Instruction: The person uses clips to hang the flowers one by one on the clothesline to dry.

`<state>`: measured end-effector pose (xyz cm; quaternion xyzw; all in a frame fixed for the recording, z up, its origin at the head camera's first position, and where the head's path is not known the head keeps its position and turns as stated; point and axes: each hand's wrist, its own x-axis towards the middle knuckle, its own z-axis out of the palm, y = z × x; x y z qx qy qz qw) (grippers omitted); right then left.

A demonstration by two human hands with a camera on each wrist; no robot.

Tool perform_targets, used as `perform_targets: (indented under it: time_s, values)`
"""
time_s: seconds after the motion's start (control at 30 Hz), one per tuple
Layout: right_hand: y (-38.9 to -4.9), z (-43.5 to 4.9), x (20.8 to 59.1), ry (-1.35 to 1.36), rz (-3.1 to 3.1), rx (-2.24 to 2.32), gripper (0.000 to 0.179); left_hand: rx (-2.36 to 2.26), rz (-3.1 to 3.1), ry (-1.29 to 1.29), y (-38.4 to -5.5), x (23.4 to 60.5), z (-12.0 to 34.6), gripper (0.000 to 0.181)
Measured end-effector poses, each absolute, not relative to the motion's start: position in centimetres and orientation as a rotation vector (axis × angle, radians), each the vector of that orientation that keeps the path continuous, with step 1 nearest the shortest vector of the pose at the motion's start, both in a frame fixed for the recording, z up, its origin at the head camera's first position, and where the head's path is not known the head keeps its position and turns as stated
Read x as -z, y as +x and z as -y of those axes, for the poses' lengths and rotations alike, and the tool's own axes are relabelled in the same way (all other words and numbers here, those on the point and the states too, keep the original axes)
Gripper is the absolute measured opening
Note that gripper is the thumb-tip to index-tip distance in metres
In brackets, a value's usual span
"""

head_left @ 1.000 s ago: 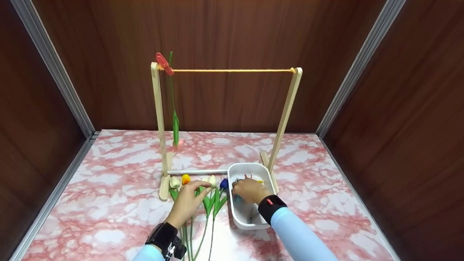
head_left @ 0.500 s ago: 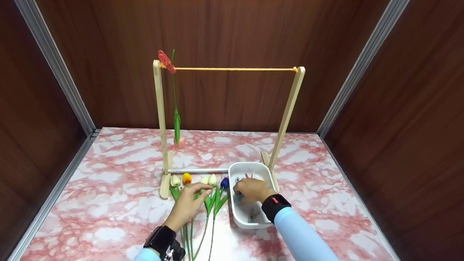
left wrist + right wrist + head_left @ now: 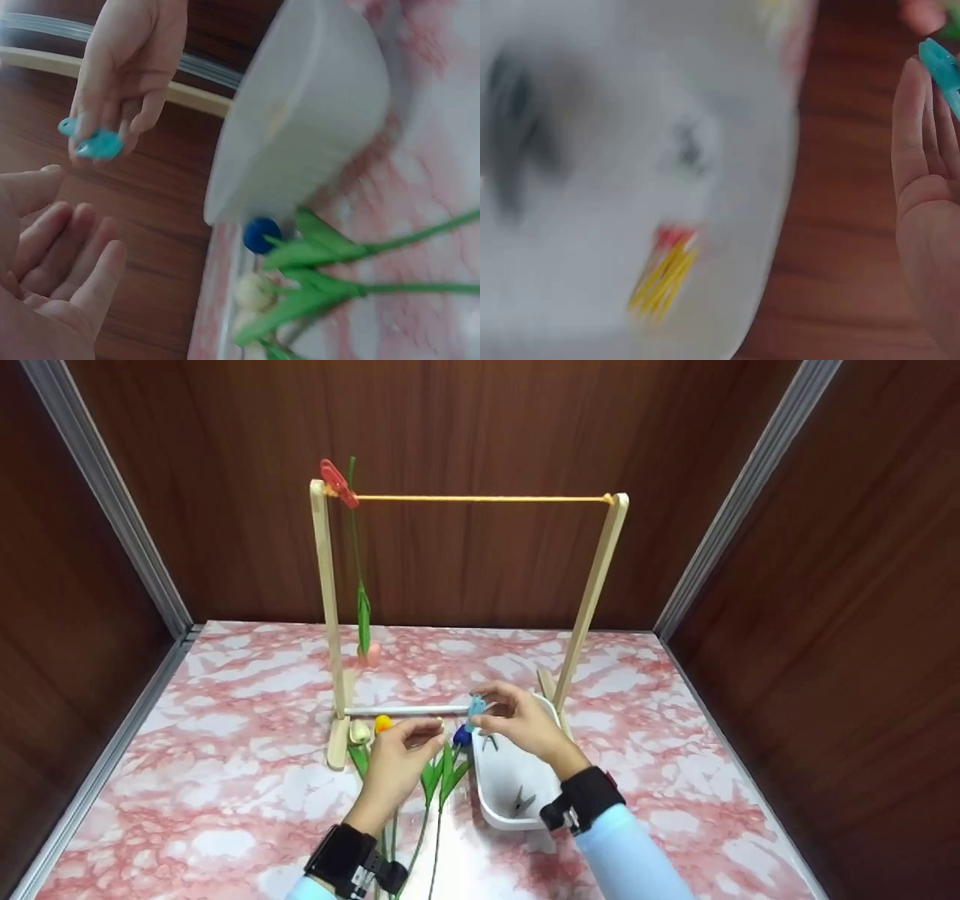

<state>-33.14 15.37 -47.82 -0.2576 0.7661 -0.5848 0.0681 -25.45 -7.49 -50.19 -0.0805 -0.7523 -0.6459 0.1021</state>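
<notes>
My right hand (image 3: pixel 529 727) pinches a light blue clothespin (image 3: pixel 476 705) between thumb and fingers, above the left rim of a white plastic tub (image 3: pixel 516 772). In the left wrist view the same clothespin (image 3: pixel 101 142) shows at the right hand's fingertips. My left hand (image 3: pixel 397 761) hovers over several tulips with long green stems, its fingers loosely bent with nothing in them. Among these lie a white tulip (image 3: pixel 360 733), an orange-yellow tulip (image 3: pixel 383 724) and a blue tulip (image 3: pixel 462 735) beside the tub.
Behind stands a wooden frame (image 3: pixel 326 600) with a yellow cord (image 3: pixel 480 499). A red clothespin (image 3: pixel 339 484) holds a pink tulip (image 3: pixel 364 622) head-down on it. The tub contains a grey clip (image 3: pixel 521 801) and a blurred yellow-and-red bundle (image 3: pixel 664 274). Brown panels enclose the marbled table (image 3: pixel 637 720).
My right hand has come up out of the tub and moved slightly left, now with the light blue clothespin. The left hand has barely moved.
</notes>
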Motion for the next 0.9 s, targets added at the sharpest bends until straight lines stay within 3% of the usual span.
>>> perform_targets:
  time_s: [0.27, 0.9]
  values:
    - [-30.3, -14.3, 45.6, -0.832, -2.212, 1.951, 0.038, 1.993, 2.108, -0.321, -24.2, 47.4, 5.8, 0.03]
    - [-29.0, -12.6, 43.6, -0.75, -2.19, 1.879, 0.036, 2.096, 1.935, -0.19, -24.0, 48.0, 5.5, 0.024]
